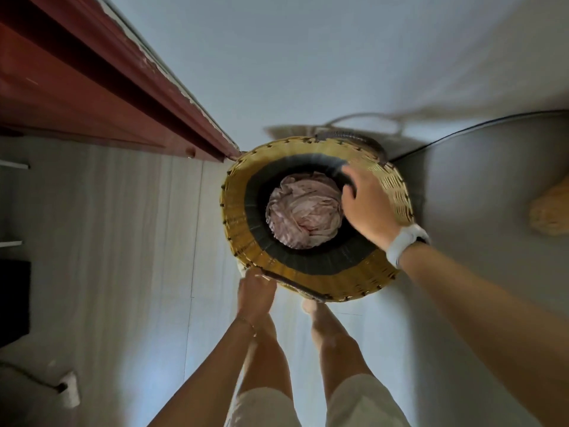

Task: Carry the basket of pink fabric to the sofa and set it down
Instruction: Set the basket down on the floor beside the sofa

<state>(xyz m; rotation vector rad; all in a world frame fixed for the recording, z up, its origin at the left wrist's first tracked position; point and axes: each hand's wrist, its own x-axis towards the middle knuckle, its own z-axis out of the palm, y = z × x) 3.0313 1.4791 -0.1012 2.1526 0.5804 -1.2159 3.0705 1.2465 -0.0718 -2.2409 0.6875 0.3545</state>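
A round woven yellow basket (246, 229) with a black inner rim sits below me, seen from above. Crumpled pink fabric (303, 211) fills its opening. My right hand (366, 204) lies on the basket's right side, fingers curled over the black rim. My left hand (255, 291) grips the near left edge by a dark handle strap. Another dark handle (348, 137) shows at the far edge. My bare legs stand just behind the basket. No sofa is in view.
A red-brown wooden door frame (107, 87) runs along the left. A black cable (480, 127) crosses the wall at the right. A tan object (551, 211) lies at the far right edge. Pale floorboards (138, 241) spread to the left.
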